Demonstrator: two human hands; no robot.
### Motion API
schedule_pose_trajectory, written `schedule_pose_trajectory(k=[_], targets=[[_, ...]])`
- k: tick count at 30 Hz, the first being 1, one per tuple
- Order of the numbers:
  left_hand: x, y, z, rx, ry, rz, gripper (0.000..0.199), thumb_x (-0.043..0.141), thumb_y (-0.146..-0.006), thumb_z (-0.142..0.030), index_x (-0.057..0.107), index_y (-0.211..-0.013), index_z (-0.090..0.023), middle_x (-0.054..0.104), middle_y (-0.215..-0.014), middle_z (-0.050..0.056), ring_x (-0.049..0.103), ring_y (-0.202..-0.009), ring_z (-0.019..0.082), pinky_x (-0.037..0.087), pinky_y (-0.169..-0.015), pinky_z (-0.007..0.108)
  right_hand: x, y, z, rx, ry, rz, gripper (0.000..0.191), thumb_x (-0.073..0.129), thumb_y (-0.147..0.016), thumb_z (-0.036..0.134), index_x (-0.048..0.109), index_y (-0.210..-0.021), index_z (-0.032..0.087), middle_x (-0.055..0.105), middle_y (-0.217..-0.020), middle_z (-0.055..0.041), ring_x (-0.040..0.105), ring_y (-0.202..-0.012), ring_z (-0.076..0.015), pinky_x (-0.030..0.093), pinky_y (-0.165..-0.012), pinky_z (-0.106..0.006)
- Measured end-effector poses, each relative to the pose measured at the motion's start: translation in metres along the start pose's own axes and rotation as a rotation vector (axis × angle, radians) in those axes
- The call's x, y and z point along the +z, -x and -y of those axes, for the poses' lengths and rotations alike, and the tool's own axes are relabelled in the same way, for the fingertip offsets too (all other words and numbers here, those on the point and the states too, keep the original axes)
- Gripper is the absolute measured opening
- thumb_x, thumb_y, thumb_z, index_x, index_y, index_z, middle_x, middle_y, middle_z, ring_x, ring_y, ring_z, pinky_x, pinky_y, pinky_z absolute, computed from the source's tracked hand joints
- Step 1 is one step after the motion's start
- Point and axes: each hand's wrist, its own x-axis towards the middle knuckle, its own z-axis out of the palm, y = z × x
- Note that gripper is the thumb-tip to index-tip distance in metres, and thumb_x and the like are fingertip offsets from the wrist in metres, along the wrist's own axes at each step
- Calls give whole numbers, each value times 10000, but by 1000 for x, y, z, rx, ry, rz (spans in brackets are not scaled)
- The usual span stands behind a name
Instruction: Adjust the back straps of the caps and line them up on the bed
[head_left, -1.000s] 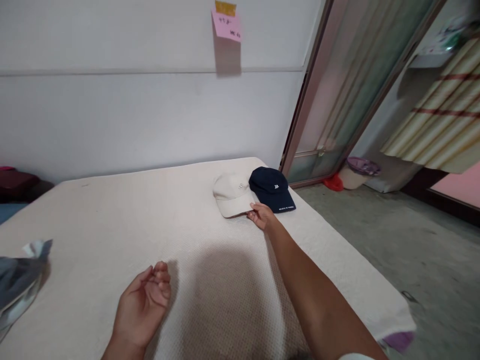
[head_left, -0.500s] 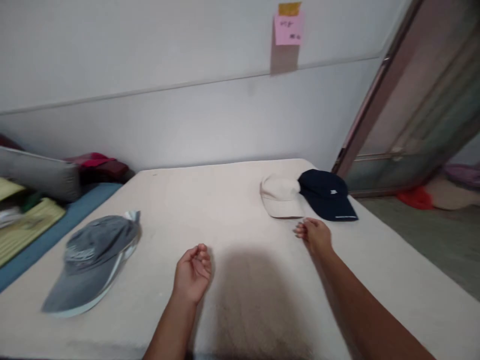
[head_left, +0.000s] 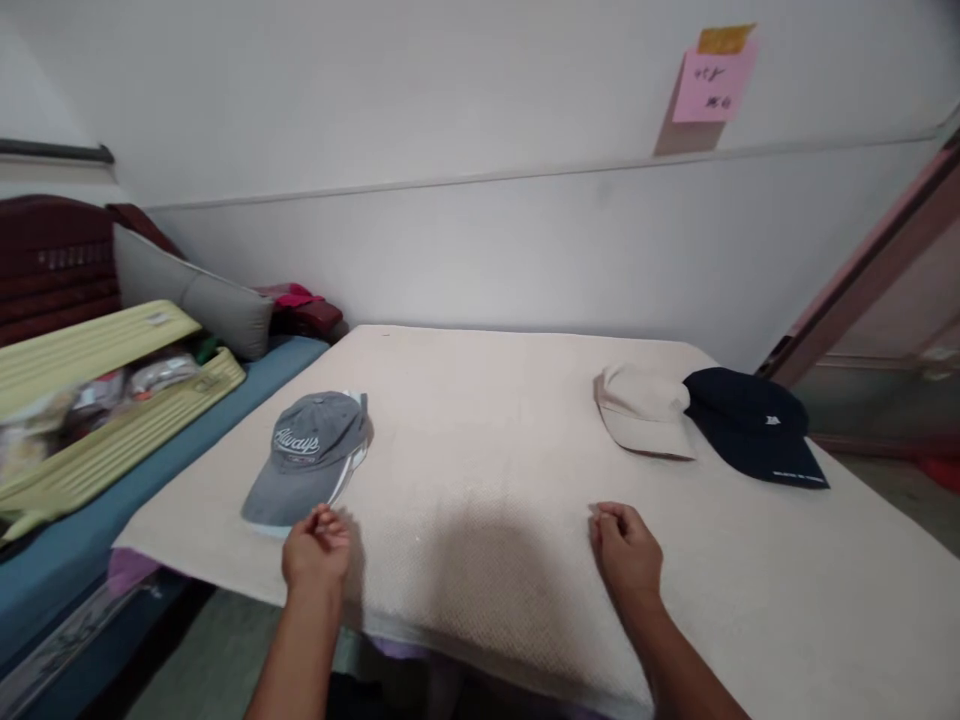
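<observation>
A grey baseball cap (head_left: 311, 450) with "Always" lettering lies on the left of the cloth-covered table (head_left: 480, 400); a pale edge shows under its brim. My left hand (head_left: 319, 545) is just in front of that brim, fingers curled in and nothing seen in them; whether it touches the brim I cannot tell. Over the front right of the table, my right hand (head_left: 626, 550) has its fingers bent into a loose fist, with no object visible in it. Beyond it, a cream cap (head_left: 645, 405) rests against a navy cap (head_left: 754, 425).
A white wall (head_left: 465, 260) stands behind the table, with a pink note (head_left: 712, 85) taped on it. To the left is a blue-topped bench (head_left: 281, 375) bearing a grey cushion (head_left: 199, 290) and a yellow slatted container (head_left: 187, 390). A door frame (head_left: 862, 255) rises at the right.
The view has swung left, so the caps appear farther right. My left hand has come close to the grey cap's brim. My right hand has drawn back from the cream cap.
</observation>
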Motion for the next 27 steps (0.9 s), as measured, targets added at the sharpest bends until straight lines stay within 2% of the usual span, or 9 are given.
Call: schedule_pose_trajectory(k=[3, 6, 14, 16, 19, 22, 25, 27], targets=[[-18, -16, -28, 85, 19, -62, 267, 555, -901, -300, 579, -1125, -156, 633, -1047, 63, 633, -809, 168, 553, -666, 337, 2, -2, 3, -30, 156, -1, 225, 566, -670, 334, 659, -806, 181, 617, -574, -4, 559, -591, -210, 417, -638, -341], [-30, -29, -43, 132, 25, -99, 256, 555, -902, -296, 582, -1112, -153, 636, -1025, 58, 631, -786, 160, 551, -648, 324, 3, -7, 3, -46, 275, -4, 246, 557, -662, 344, 664, -823, 191, 645, -635, -27, 566, -640, -239, 400, -668, -360], [-42, -39, -51, 175, 1, -68, 208, 560, -900, -285, 595, -1049, -144, 636, -919, 30, 605, -670, 120, 525, -556, 264, 6, -7, 1, -79, 415, 14, 285, 511, -689, 367, 646, -871, 194, 687, -789, -65, 594, -722, -254, 411, -711, -357], [-41, -37, -51, 191, -10, -37, 182, 558, -903, -283, 598, -1007, -139, 623, -849, 9, 572, -597, 95, 493, -498, 229, 6, -7, 2, -83, 425, 17, 283, 506, -693, 370, 642, -868, 194, 686, -784, -64, 597, -720, -253, 415, -711, -355], [-34, -33, -52, 206, -38, 29, 154, 553, -907, -280, 590, -881, -133, 550, -683, -47, 450, -449, 48, 380, -384, 171, 7, -7, 2, -92, 433, 11, 285, 498, -694, 373, 635, -865, 191, 684, -782, -67, 597, -719, -255, 416, -709, -356], [-21, -26, -51, 210, -88, 110, 250, 534, -907, -257, 509, -680, -154, 412, -528, -98, 321, -362, 32, 267, -321, 157, 7, -7, 1, -102, 431, 6, 286, 498, -692, 377, 634, -861, 192, 682, -780, -65, 596, -717, -253, 415, -699, -350], [-7, -19, -45, 216, -171, 180, 319, 544, -864, -270, 422, -580, -192, 328, -439, -113, 274, -318, 43, 232, -292, 163, 8, -8, 0, -101, 420, 1, 278, 503, -687, 378, 636, -851, 198, 674, -747, -52, 590, -693, -245, 411, -682, -343], [1, -16, -37, 228, -247, 211, 277, 624, -796, -259, 456, -587, -190, 355, -420, -115, 285, -302, 44, 225, -276, 158, 8, -8, -1, -100, 405, -7, 273, 504, -683, 375, 637, -843, 198, 669, -733, -49, 585, -686, -243, 408, -677, -344]])
